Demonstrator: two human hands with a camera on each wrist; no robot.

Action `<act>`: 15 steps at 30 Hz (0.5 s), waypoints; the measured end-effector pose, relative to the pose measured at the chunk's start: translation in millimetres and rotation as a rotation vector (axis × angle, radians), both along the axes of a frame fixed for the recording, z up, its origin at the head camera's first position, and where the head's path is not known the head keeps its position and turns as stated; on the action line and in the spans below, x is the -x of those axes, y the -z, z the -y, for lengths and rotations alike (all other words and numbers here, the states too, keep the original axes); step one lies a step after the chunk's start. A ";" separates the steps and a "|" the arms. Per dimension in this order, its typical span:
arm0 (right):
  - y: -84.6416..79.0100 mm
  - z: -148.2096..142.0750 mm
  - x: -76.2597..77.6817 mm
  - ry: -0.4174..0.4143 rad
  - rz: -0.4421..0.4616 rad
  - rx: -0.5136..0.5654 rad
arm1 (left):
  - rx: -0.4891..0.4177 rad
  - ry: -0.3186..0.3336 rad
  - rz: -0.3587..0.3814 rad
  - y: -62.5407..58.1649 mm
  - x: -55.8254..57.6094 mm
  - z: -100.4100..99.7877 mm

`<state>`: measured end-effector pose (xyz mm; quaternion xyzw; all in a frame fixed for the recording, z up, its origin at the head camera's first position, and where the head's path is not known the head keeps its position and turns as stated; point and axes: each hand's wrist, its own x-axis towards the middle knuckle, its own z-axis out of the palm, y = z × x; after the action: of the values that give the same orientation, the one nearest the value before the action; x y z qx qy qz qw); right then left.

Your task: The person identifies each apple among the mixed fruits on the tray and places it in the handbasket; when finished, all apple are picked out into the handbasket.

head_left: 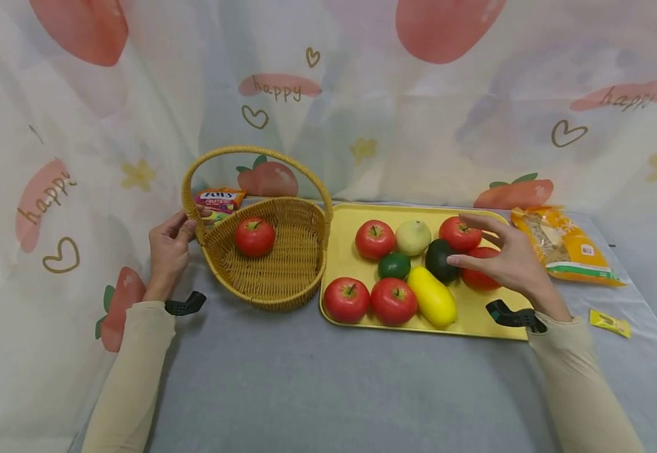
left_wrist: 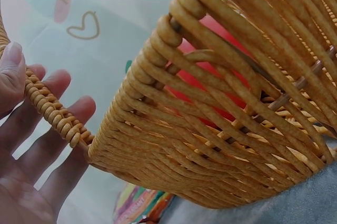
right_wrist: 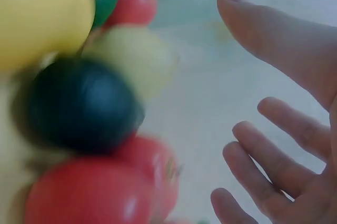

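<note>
My left hand (head_left: pixel 168 248) holds the wicker basket (head_left: pixel 272 305) at the lower left end of its handle (left_wrist: pixel 50 108), thumb on one side and fingers behind. A red apple (head_left: pixel 255 237) sits inside the basket, glimpsed through the weave in the left wrist view. Over the right part of the yellow tray (head_left: pixel 476 324) hovers my right hand (head_left: pixel 510 258), thumb and fingers spread, holding nothing. Nearest to it are a dark avocado (head_left: pixel 440 261), a red apple (head_left: pixel 460 233) and another red apple (head_left: pixel 480 277), partly covered by the hand.
Also on the tray are a yellow mango (head_left: pixel 432 297), a green lime-like fruit (head_left: pixel 394 266), a pale round fruit (head_left: pixel 413 237) and more red apples (head_left: pixel 375 239). An orange bag (head_left: pixel 572 248) and a small yellow packet (head_left: pixel 610 323) lie to the right; a snack bag (head_left: pixel 221 200) stands behind the basket.
</note>
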<state>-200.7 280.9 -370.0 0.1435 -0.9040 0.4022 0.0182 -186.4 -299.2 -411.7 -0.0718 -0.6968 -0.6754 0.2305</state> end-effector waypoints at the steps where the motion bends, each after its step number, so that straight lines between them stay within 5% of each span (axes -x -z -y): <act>1: 3.0 -6.7 0.5 0.015 0.015 -0.005 | 0.000 0.000 -0.002 -1.5 -0.7 -0.6; 15: 41.3 -65.2 0.2 0.083 0.177 -0.115 | 0.008 -0.026 0.007 10.8 6.2 5.9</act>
<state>-200.9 346.1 -411.2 0.0705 -0.9288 0.3598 -0.0533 -192.6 -305.0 -422.5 -0.0614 -0.7012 -0.6697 0.2368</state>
